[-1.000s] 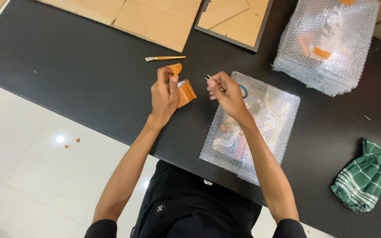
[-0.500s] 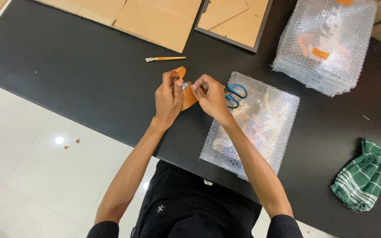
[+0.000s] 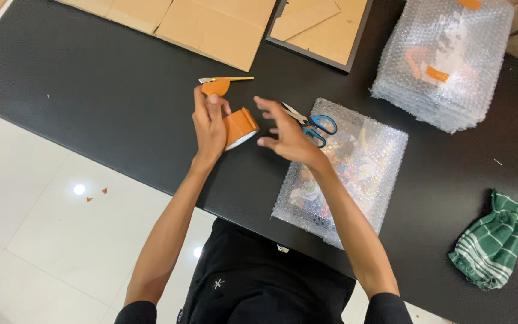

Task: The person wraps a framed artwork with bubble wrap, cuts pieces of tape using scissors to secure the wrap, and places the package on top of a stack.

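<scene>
Since the earlier frame, the right hand [image 3: 286, 135] has come off the tape roll [image 3: 239, 127] and is now spread with fingers released, hovering between the roll and the blue-handled scissors [image 3: 314, 126], which lie on the bubble-wrapped parcel [image 3: 343, 171]. The left hand [image 3: 209, 123] has been raised slightly and is clenched around the roll, with a cut tab of orange tape [image 3: 216, 87] pinched at the fingertips, just in front of the small brush [image 3: 226, 79].

For a clean result, the tab is best kept taut and clear of the roll so it does not fold onto itself.

Open worktop [image 3: 109, 102] is available to the left; the near edge runs close under the left wrist. The cardboard sheets [image 3: 211, 30] lie beyond, and the wrapped stack [image 3: 445, 60] and green cloth [image 3: 493, 240] are well apart to the right.
</scene>
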